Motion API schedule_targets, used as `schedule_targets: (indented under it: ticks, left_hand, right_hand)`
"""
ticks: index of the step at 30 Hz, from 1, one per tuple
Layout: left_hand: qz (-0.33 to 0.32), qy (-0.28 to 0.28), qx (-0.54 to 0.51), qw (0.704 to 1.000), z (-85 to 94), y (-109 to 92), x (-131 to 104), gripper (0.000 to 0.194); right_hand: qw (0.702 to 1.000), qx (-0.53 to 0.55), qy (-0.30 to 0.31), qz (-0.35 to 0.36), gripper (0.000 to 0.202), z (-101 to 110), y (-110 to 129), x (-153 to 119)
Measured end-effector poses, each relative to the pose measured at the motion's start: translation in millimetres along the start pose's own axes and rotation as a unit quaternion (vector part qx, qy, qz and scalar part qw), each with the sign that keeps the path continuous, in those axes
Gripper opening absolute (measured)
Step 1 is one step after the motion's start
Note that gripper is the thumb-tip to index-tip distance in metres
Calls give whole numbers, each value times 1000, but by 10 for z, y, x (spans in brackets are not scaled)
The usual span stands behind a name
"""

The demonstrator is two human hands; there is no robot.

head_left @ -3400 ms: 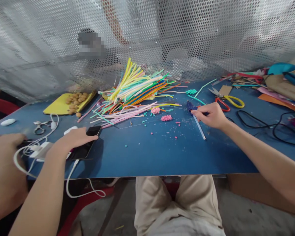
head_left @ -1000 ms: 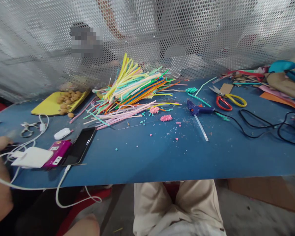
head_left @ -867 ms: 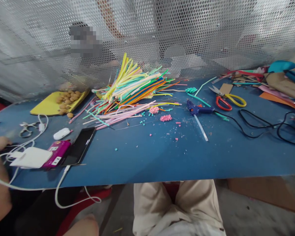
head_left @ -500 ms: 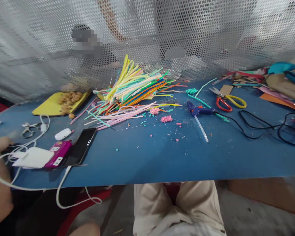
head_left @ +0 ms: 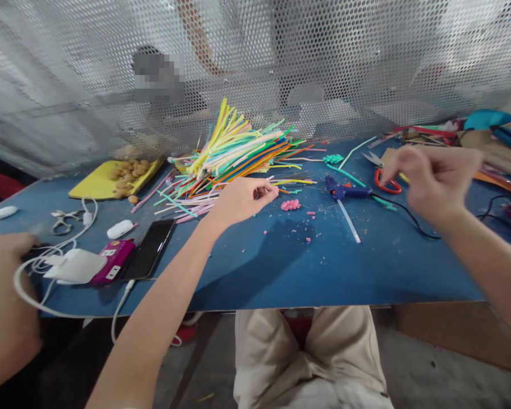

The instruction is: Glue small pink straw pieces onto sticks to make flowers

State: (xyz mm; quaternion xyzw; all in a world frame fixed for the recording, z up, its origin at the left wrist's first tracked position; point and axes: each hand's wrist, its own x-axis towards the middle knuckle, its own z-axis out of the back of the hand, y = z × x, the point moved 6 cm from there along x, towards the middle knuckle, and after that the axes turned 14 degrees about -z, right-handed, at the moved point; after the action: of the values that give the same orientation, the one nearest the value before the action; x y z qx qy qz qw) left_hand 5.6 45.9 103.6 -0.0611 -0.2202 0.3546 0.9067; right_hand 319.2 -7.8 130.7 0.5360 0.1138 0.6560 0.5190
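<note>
For the step in hand, which appears to be a pick-up by the left hand [head_left: 241, 199], the forearm is best kept raised, so that the pile of sticks [head_left: 247, 149] just beyond the grip is not dragged. The left grip is narrow, and a bit of pink [head_left: 275, 191] is seen at its tips; whether it is held cannot be told. A light pinch is advised, since small clumps are probably easily crushed. The right hand [head_left: 434, 170] is raised and half curled; it is blurred, and whether anything is held cannot be told.

Beneath both grips one table [head_left: 409, 272] is seen. One pile is counted, its sticks too many to number. Two pairs of scissors are seen: one [head_left: 373, 159] partly hidden by the right grip, one metal [head_left: 63, 216] well left of the left. One glue gun [head_left: 349, 192] is laid between the grips, one phone [head_left: 153, 250] left of the left grip. One green clump [head_left: 333, 159] is placed farther right, one whole pink clump [head_left: 290, 205] just right of the left grip.
</note>
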Motion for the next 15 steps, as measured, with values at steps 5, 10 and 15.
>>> schedule_targets:
  ticks: [5,10,15]
  left_hand:
    - [-11,49,21,998,-359,320,139,28]
    - [-42,16,51,998,-499,329,37,23]
    - [-27,5,98,995,-472,401,-53,20]
  right_hand:
    - [963,-234,135,22,21,-706,-231,126]
    - [940,-282,169,94,23,-1121,-390,-42]
    - [908,-283,273,141,23,-1311,-507,-195]
